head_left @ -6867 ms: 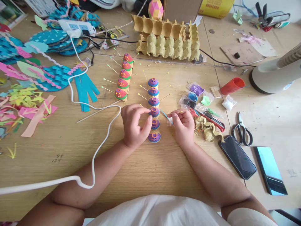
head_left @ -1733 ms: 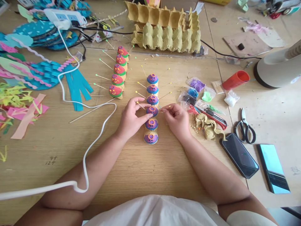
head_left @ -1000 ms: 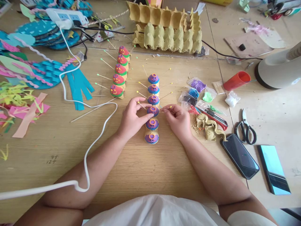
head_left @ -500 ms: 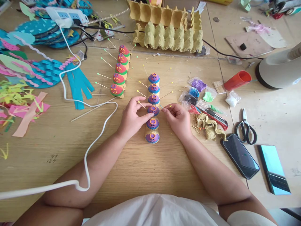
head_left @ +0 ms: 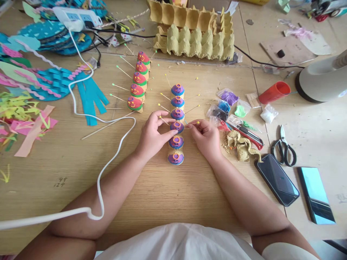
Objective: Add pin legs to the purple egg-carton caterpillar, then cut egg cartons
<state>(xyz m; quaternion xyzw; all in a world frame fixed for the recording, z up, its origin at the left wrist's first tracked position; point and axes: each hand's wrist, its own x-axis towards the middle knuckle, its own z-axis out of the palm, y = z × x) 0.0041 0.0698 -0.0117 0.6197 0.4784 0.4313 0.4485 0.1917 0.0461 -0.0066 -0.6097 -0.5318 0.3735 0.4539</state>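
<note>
- Head view: the left hand (head_left: pixel 153 135) is gripping the fourth purple-topped cup (head_left: pixel 176 127) from the far end, thumb on the near side and a finger on the far side, seemingly to stop it shifting.
- The right hand (head_left: pixel 206 135) is pinching a slim yellow-tipped stick (head_left: pixel 198 122) at that cup's right flank, presumably for fine aim; whether the inner end is piercing the cup, I cannot tell.
- That cup is sitting within a purple row (head_left: pixel 176 159), which is running straight away from the person, leaving both flanks within reach.
- Other yellow sticks (head_left: pixel 165 97) are slanting outward from the three farther cups; the two nearest are showing none.
- Left of it, a red-and-green row (head_left: pixel 135 104) is standing apart, perhaps so its green-tipped sticks (head_left: pixel 119 95) stay unbumped.
- Rightward, clay bags (head_left: pixel 229 96) and a craft knife (head_left: pixel 251 136) are lying near the right hand, likely for easy reach.
- Farther back, egg cartons (head_left: pixel 200 41) are resting.
</note>
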